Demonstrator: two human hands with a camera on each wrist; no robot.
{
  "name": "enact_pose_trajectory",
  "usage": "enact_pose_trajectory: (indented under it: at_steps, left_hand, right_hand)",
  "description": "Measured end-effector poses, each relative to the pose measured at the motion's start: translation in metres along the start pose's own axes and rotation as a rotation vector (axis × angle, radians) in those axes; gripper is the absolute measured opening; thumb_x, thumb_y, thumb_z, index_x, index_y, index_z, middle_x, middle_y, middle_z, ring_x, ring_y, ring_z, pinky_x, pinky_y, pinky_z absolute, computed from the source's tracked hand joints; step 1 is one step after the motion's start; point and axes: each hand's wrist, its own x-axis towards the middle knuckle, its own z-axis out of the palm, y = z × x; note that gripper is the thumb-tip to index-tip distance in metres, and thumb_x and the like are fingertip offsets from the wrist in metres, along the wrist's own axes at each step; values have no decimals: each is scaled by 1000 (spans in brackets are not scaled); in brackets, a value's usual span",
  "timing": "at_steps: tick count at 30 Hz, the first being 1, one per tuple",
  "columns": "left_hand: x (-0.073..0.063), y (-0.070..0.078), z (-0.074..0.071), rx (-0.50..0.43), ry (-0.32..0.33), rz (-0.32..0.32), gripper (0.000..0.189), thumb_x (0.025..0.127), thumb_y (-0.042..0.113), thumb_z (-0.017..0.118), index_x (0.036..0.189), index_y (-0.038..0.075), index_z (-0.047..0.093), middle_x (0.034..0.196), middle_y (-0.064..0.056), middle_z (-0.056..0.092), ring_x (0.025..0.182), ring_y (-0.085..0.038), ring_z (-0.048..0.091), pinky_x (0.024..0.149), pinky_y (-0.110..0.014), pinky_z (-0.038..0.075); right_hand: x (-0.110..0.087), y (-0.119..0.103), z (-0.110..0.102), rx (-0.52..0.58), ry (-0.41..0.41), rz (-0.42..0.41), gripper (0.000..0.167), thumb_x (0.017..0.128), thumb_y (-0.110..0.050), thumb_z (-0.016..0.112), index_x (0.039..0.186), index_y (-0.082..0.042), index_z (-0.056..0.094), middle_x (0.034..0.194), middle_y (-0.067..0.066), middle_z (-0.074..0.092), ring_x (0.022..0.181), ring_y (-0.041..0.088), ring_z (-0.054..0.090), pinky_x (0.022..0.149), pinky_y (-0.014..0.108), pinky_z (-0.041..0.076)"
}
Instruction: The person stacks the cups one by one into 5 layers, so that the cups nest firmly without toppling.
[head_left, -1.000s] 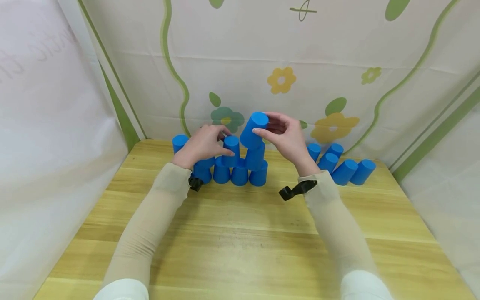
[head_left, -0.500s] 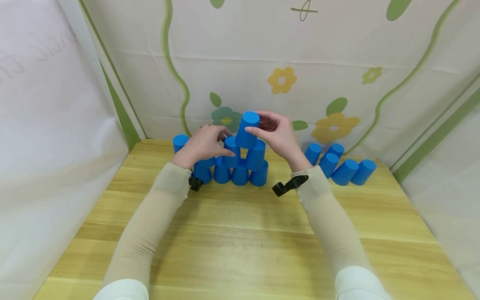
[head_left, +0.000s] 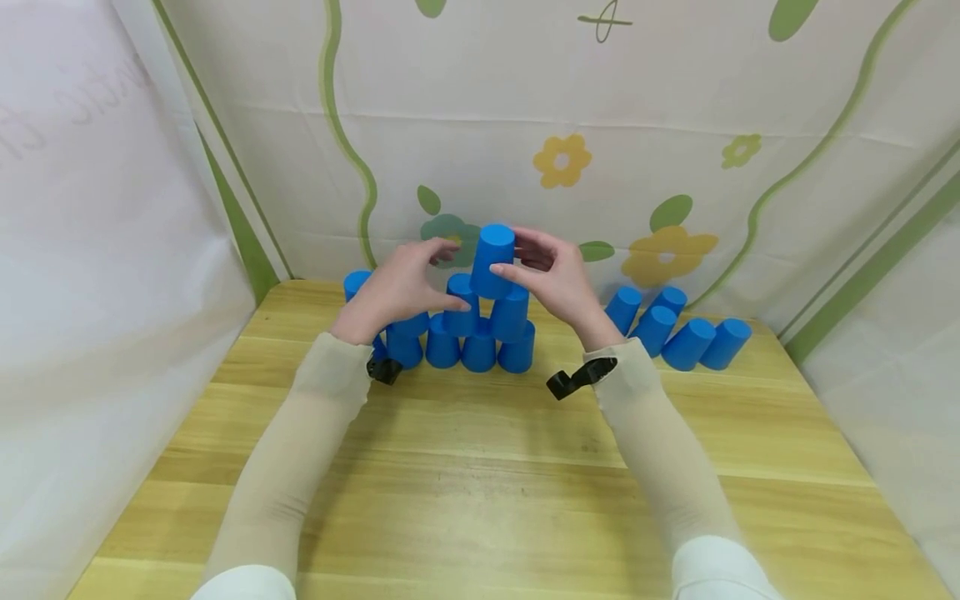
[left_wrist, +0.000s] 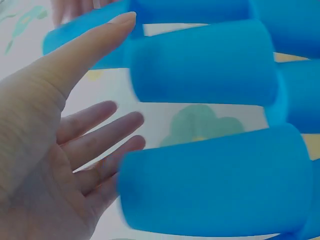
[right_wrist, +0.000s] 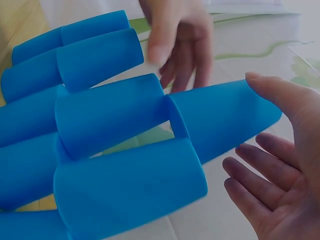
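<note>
Upside-down blue plastic cups stand stacked in rows near the back of the table. My right hand (head_left: pixel 558 275) holds the topmost cup (head_left: pixel 491 267), thumb in front and fingers behind. Its base rim meets the tops of two second-row cups, clearest in the right wrist view, where the held cup (right_wrist: pixel 225 117) bridges the pair below. My left hand (head_left: pixel 401 287) is spread beside a second-row cup (head_left: pixel 461 307), thumb across its front in the head view. In the left wrist view, the left fingers (left_wrist: pixel 107 142) are straight, apart from that cup (left_wrist: pixel 200 67).
Several more blue cups (head_left: pixel 690 343) stand inverted in a loose group at the right back of the wooden table (head_left: pixel 480 483). The bottom row (head_left: pixel 478 350) supports the stack. A patterned curtain (head_left: pixel 465 108) hangs close behind, and another (head_left: pixel 82 292) lines the left side.
My right hand has brought the top cup leftward and set it more upright over two second-row cups. My left fingers have spread and drawn back from the cup they were around.
</note>
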Motion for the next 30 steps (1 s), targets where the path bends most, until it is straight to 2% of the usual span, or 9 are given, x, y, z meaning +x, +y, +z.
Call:
enact_pose_trajectory:
  at_steps: [5, 10, 16, 18, 20, 24, 30]
  left_hand:
    - [-17, 12, -6, -31, 100, 59, 90, 79, 46, 88, 152, 12, 46, 151, -5, 49, 136, -27, 46, 108, -52, 43]
    - [-37, 22, -3, -26, 193, 212, 89, 78, 45, 89, 150, 10, 49, 149, -5, 51, 137, -25, 45, 110, -47, 40]
    - [-53, 37, 13, -134, 241, 393, 84, 75, 39, 93, 144, 10, 55, 144, -4, 56, 134, -21, 49, 109, -44, 42]
    - [-53, 43, 24, -168, 224, 443, 84, 74, 37, 93, 144, 9, 55, 144, -4, 57, 134, -20, 50, 109, -43, 42]
    - [-53, 47, 36, -191, 189, 462, 84, 74, 37, 93, 144, 10, 55, 144, -4, 56, 133, -21, 50, 109, -43, 43]
    - [-50, 55, 63, -223, 97, 454, 83, 77, 38, 92, 145, 10, 54, 145, -4, 56, 134, -19, 51, 109, -40, 44]
    - [-40, 60, 111, -245, -56, 455, 84, 79, 41, 89, 147, 9, 52, 147, -3, 54, 135, -15, 50, 109, -32, 42]
  right_hand:
    - [-11, 4, -11, -8, 5, 15, 60, 92, -27, 80, 145, -12, 57, 138, 7, 61, 126, 23, 58, 108, 44, 45]
    - [-28, 14, -28, -67, 24, 76, 63, 92, -25, 79, 148, -13, 53, 144, 8, 58, 131, 23, 54, 109, 40, 43]
    - [-52, 30, -55, -130, 68, 96, 63, 91, -32, 80, 147, -17, 56, 143, 5, 58, 133, 21, 53, 110, 36, 42]
    - [-62, 28, -63, -151, 85, 109, 62, 92, -31, 79, 147, -14, 56, 143, 6, 58, 133, 22, 52, 110, 37, 41]
    - [-70, 33, -73, -161, 106, 124, 63, 91, -31, 80, 147, -14, 56, 143, 5, 58, 133, 20, 52, 110, 37, 42]
    - [-89, 48, -92, -181, 137, 171, 65, 90, -32, 81, 147, -15, 55, 145, 4, 57, 134, 22, 51, 110, 38, 41]
    - [-119, 66, -121, -239, 189, 227, 64, 90, -35, 80, 147, -16, 56, 145, 8, 56, 135, 24, 50, 109, 31, 42]
